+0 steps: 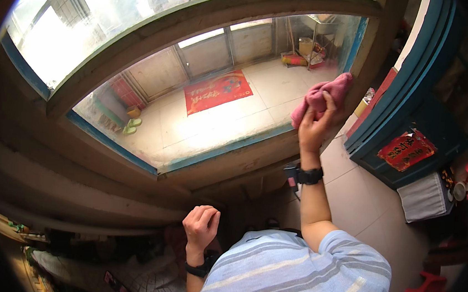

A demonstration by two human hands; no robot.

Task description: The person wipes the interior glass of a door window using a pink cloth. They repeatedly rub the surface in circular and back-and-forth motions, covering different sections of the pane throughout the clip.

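Note:
Bunched up in my right hand (315, 128) is a pink cloth (326, 93), held at the lower right corner of a window pane (218, 132). The cloth overlaps the glass and the wooden frame (360, 65) beside it; whether it presses on them I cannot tell. My left hand (202, 226) is curled in front of my body, below the sill, with the fingers bent in and nothing visible in them. Blue-painted strips (233, 150) edge the glass, which looks smudged near its rim.
Right of the window stands a teal door (407, 119) bearing a red paper with writing. Beside it, a grey cloth (421, 198) covers a box, and a red stool (426, 290) stands lower right. Through the glass I see a red mat (218, 92), green slippers (132, 126) and a broom (294, 58).

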